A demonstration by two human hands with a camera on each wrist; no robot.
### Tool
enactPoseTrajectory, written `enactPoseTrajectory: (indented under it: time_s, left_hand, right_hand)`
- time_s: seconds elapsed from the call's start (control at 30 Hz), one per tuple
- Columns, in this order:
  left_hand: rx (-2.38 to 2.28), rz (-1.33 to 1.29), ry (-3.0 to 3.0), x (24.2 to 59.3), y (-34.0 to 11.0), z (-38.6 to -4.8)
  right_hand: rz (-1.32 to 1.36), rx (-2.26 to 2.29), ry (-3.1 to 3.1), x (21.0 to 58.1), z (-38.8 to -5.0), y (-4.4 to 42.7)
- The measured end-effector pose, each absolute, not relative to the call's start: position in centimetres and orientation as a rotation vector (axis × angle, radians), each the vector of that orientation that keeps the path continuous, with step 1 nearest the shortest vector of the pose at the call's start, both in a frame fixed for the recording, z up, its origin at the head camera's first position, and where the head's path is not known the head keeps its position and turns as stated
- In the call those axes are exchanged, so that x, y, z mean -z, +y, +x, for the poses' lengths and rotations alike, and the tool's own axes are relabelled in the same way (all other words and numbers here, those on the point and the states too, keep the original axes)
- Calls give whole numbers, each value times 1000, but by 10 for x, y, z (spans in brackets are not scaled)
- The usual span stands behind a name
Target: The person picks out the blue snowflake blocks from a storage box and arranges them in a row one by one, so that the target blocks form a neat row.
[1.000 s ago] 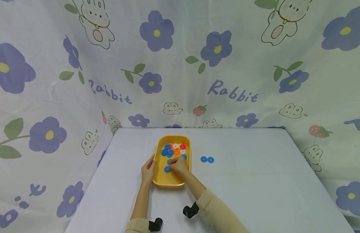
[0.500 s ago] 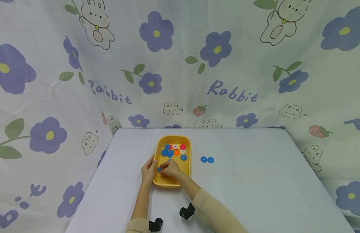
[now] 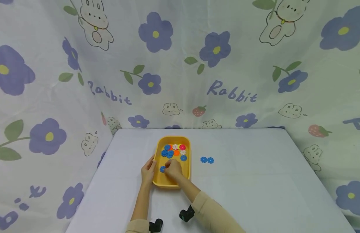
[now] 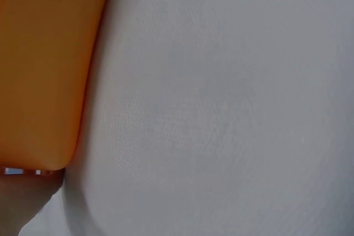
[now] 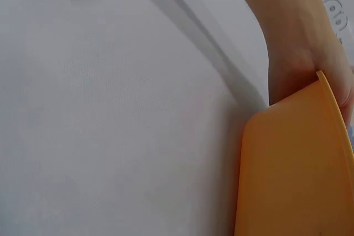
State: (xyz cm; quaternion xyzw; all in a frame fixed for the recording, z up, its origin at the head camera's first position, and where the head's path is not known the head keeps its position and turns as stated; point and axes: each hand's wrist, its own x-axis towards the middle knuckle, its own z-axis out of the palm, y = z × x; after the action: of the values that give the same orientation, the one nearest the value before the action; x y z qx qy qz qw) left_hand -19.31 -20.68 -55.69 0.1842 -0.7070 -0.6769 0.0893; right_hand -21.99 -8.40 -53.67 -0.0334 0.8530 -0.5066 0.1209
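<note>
A yellow tray [image 3: 171,181] holds several flower-shaped plastic discs. My left hand [image 3: 148,170] grips its left side, thumb at the rim; the fingers outside are mostly hidden. Inside, my right hand [image 3: 174,169] has curled fingers at the right edge of a blue disc [image 3: 163,169], seemingly pinching it; the fingertips are partly hidden. Behind that hand another blue disc barely shows. Only the tray's outer wall [image 4: 50,75] and part of a hand appear in the left wrist view. The tray wall [image 5: 293,175] also fills the lower right of the right wrist view.
Toward the tray's far end lie blue discs [image 3: 167,153], an orange disc [image 3: 176,152], a red disc [image 3: 182,147] and white ones. Two blue discs [image 3: 207,160] sit side by side on the white table [image 3: 255,181], right of the tray. A patterned curtain [image 3: 180,64] hangs behind.
My right hand has moved left inside the tray, then slightly back to the right. The blue disc at its fingers shifted with it. The left hand and tray stay put.
</note>
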Motion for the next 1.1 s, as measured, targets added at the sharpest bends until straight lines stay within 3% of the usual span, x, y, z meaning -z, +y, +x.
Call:
enactPoseTrajectory:
  time_s: [0.27,1.1]
  left_hand:
    - [2053,497,-2081,557,-208,-193]
    - [2071,511,-2090,556,-208,-191]
  right_hand:
    - [-310,1541,2229,543,-220,-88]
    - [-149,1688,2257,542,-226,-99]
